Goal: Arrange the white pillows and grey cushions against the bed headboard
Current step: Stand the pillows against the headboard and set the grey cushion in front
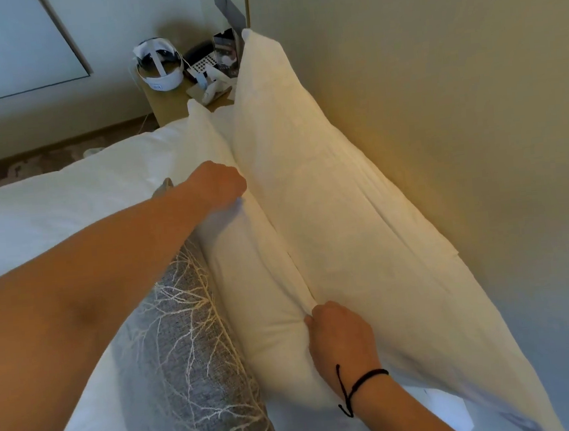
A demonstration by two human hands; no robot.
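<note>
A person's two bare hands work at the head of a bed [52,208] made up in white linen. Two white pillows stand on edge, one in front of the other, running from the near right to the far left. The back pillow [336,190] leans against the pale headboard [455,104] on the right; the front pillow [257,279] presses against it along a long seam.

The left hand [218,183], reaching in from the near left, rests on the upper edge of the front pillow at the seam, its fingers curled closed and pinching the white fabric. The right hand [342,337], with a black cord bracelet [356,386] at the wrist, grips the near end of the same pillow, fingers tucked into the fold between the two pillows.

A grey cushion [192,354] with a pale branching pattern lies on the bed just left of the front pillow, touching it, partly under the left forearm.

At the far end, beyond the pillows, a wooden bedside counter [166,103] carries a white headset [159,64], a dark telephone [198,56] and some small cards. A strip of patterned carpet [31,167] shows to the far left, below a light wall panel.
</note>
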